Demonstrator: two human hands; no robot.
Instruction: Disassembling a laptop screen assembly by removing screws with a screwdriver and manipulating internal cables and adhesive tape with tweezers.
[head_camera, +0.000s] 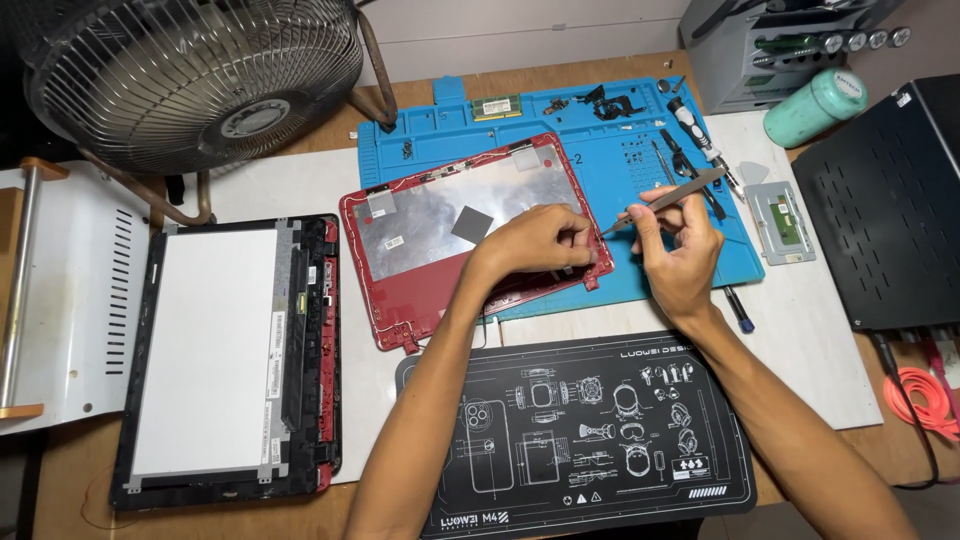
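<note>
Both hands work at the right edge of the red plastic laptop lid shell (440, 290) on the blue silicone mat (620, 270): my left hand (535, 240) presses it down, fingers curled; my right hand (680, 250) pinches slim metal tweezers (665, 203). Left, the removed screen panel (205, 350); far, loose screws (632, 150), so stripping seems well along.

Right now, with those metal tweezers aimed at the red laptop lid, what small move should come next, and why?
Probably ease the slim metal tweezers in the right hand a touch leftward. Their tips sit beside the left hand, whose fingers pinch at the right edge of the red plastic laptop lid on the blue silicone mat. What they pinch is hidden.
</note>
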